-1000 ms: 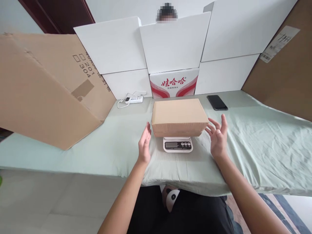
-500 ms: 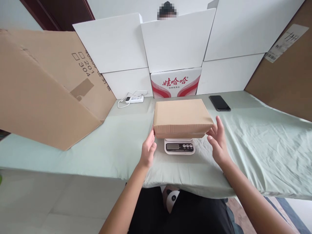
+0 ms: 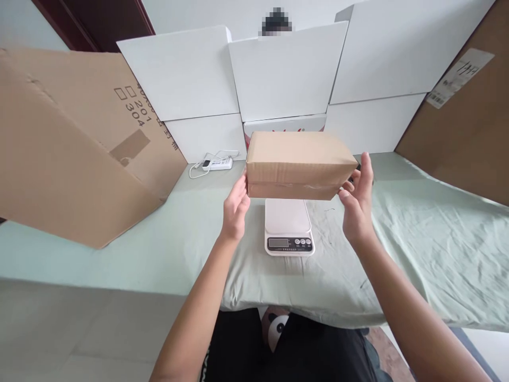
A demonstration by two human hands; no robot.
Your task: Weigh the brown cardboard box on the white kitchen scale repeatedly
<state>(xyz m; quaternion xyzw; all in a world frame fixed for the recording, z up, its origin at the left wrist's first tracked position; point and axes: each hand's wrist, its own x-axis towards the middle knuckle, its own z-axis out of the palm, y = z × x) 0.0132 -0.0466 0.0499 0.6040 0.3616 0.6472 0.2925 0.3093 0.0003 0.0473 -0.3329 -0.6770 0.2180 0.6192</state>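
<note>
A brown cardboard box [image 3: 298, 164] is held up in the air between my two hands, with a strip of tape along its front side. My left hand [image 3: 235, 207] grips its left end, fingers against the side and partly hidden. At the right end, my right hand [image 3: 358, 204] holds it with the thumb near the lower front corner and fingers behind. Below the box a white digital kitchen scale [image 3: 289, 225] sits on the cloth, its display dark and three buttons beside it. The back of the scale's plate is hidden by the box.
A green cloth [image 3: 191, 239] covers the table. White boxes [image 3: 286, 74] form a wall at the back, with a person's head above. Large cardboard sheets [image 3: 79, 148] flank the left and right. A white power strip [image 3: 217, 163] with a cable lies back left.
Both hands have lifted the cardboard box up and away from the scale, whose plate now shows. The box now covers most of the red-printed carton and hides the phone behind the right hand.
</note>
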